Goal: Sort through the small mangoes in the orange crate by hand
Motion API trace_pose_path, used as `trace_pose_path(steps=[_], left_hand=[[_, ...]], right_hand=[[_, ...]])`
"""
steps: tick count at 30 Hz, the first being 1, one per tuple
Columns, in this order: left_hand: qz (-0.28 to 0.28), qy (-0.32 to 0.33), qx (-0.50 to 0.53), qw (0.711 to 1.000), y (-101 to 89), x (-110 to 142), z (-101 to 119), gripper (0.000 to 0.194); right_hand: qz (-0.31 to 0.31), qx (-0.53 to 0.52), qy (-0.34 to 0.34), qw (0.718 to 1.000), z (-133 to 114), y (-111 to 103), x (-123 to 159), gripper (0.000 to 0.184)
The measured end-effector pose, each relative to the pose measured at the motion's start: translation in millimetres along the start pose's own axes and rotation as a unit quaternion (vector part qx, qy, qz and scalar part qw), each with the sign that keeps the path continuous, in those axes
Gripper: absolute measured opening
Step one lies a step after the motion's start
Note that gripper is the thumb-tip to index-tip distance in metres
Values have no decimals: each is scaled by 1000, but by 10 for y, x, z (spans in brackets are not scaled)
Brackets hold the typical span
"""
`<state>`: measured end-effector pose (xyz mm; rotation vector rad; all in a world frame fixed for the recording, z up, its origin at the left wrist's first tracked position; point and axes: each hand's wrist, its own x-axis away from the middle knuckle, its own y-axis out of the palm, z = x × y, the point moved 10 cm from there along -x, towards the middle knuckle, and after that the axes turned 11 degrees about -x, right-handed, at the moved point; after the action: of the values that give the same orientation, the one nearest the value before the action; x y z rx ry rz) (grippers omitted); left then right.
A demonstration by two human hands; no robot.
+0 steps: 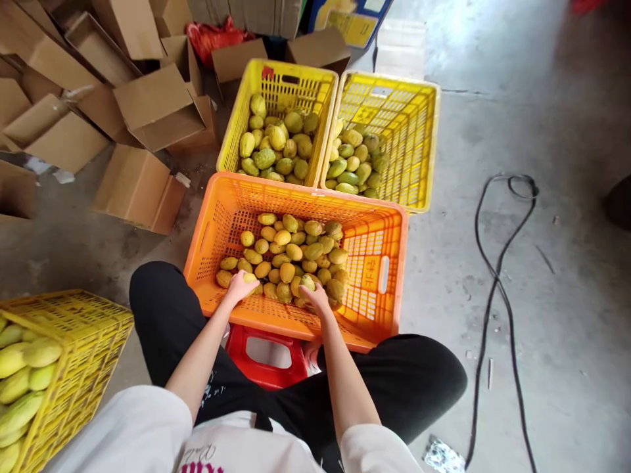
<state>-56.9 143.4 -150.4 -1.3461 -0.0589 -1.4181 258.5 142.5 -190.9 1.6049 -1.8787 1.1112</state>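
My left hand (pixel 239 289) reaches over the near left side of an orange crate (pixel 276 320), its fingers closed around a yellow mango (pixel 250 278). To its right, my right hand (pixel 317 297) grips a greenish mango (pixel 308 282) just above the others. Many small yellow and green mangoes (pixel 294 252) cover the crate's bottom between and beyond both hands. The palms and the undersides of the held fruits are hidden.
Against the orange crate's far side stand two yellow crates (pixel 329 141) with greener mangoes. Another yellow crate (pixel 93 328) with larger mangoes is at lower left. Cardboard boxes (pixel 155 108) pile up at upper left. A black cable (pixel 497 279) lies right; a red stool (pixel 266 378) is below me.
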Motion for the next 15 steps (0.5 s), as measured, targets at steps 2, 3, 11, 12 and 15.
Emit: trace_pose_path(steps=[2, 3, 11, 12, 15], left_hand=[[12, -8, 140, 990, -68, 130, 60, 37], [11, -16, 218, 976, -81, 198, 83, 40], [-85, 7, 545, 834, 101, 706, 228, 49], [-80, 14, 558, 826, 90, 738, 210, 48], [-54, 21, 570, 820, 33, 791, 137, 39]], right_hand=[[-42, -124, 72, 989, 57, 112, 163, 41], [-69, -166, 86, 980, 23, 174, 258, 39], [-220, -325, 28, 920, -452, 373, 1000, 48], [-232, -334, 21, 914, -479, 372, 1065, 52], [-250, -368, -7, 896, -555, 318, 1204, 55]])
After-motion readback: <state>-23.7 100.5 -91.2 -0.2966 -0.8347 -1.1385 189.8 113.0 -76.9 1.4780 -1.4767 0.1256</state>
